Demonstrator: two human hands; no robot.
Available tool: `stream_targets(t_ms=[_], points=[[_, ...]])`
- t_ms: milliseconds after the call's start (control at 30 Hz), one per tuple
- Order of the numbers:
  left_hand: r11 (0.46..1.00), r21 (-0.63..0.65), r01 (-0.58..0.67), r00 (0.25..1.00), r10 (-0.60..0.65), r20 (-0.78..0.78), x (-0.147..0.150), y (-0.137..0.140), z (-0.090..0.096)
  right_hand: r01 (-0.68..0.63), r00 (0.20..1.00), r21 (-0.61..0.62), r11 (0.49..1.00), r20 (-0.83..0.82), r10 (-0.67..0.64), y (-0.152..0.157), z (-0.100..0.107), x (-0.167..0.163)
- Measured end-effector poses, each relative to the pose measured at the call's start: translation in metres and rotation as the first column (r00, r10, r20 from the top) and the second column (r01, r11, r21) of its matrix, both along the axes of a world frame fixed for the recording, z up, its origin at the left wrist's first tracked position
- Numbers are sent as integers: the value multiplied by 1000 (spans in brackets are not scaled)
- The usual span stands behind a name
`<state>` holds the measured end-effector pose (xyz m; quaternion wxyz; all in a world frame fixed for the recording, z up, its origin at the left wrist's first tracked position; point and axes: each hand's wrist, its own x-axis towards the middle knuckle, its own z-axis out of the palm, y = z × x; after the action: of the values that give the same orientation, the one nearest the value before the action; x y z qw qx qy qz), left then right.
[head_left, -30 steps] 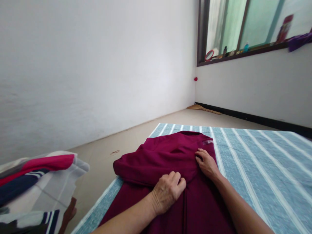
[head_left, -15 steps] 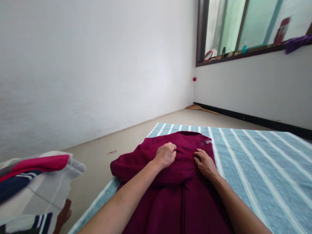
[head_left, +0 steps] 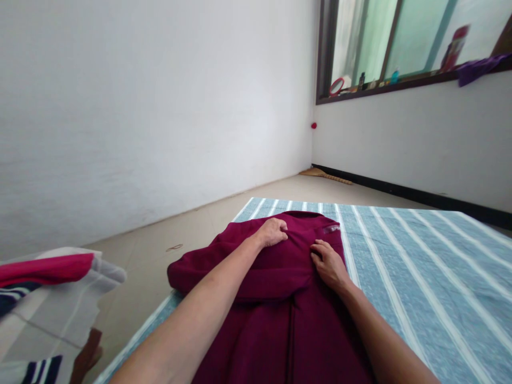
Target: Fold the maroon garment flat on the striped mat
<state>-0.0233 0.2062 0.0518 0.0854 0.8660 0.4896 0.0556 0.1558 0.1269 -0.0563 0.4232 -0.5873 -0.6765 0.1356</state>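
The maroon garment [head_left: 276, 282] at six o'clock is matt, smooth-looking cloth with soft creases. Beneath it, the striped cover [head_left: 424, 277], broadest at four o'clock, is matt cloth with a flecked, slightly coarse look. The clothes [head_left: 60, 314] at eight o'clock are cloth too, thin and soft. The wall [head_left: 152, 96] at ten o'clock is matt and faintly scuffed; at two o'clock, the window panes [head_left: 416, 37] look like smooth glass above matt purple cloth [head_left: 478, 69].

So the garment [head_left: 276, 288] lies on the sheet [head_left: 420, 266], left hand [head_left: 272, 232] and right hand [head_left: 328, 262] on top. Left of it, clothes pile [head_left: 68, 298]; beyond it, rightward, the window [head_left: 416, 37] (mirror [head_left: 336, 86] on the sill [head_left: 400, 87]).
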Motion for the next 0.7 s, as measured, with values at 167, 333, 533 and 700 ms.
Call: stream_targets(t_ms=[167,333,533,700], points=[[993,118,12,997,-3,-74,1,-7,-3,12,1000,-1,1000,-16,-12,0,0,-1],[989,145,-22,984,48,-173,1,-24,-21,19,1000,2,1000,15,-19,0,-2,-1],[977,201,-74,973,115,-199,0,-28,-22,14,997,-3,1000,81,-14,2,-5,0],[960,278,-48,981,97,-166,-8,-37,-20,-8,976,-18,1000,218,11,-3,1,-3]])
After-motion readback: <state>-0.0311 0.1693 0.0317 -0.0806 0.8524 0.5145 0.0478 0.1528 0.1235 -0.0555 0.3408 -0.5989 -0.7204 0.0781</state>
